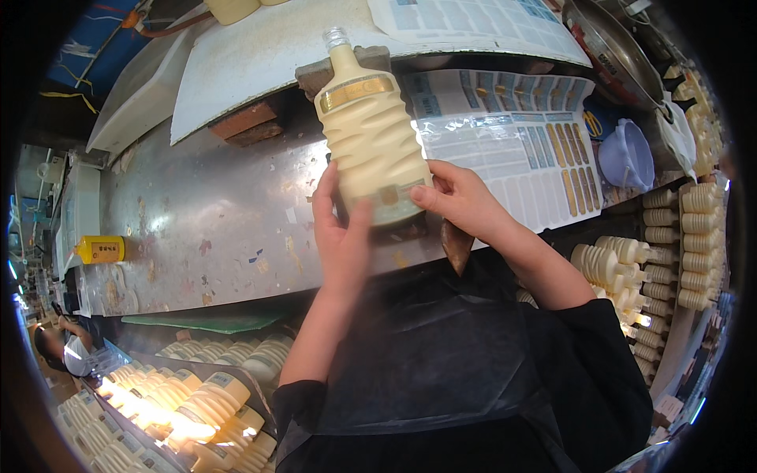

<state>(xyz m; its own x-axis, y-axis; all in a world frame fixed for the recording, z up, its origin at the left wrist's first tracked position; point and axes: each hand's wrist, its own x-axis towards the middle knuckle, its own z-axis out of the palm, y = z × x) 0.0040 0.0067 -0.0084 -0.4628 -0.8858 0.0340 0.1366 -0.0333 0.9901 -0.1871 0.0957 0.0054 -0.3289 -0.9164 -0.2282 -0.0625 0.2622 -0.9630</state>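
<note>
Both hands raised at frame centre: left hand (341,229) and right hand (460,197) clamped on base of cream ribbed bottle (371,134), upright, above steel table (221,213).

A ribbed cream bottle (371,130) stands at twelve o'clock with a gold neck band and a pale label (392,201) at its base. Printed label sheets (512,146), white with blue and yellow bars, lie at two o'clock; a yellow tag (101,249) sits at nine
</note>
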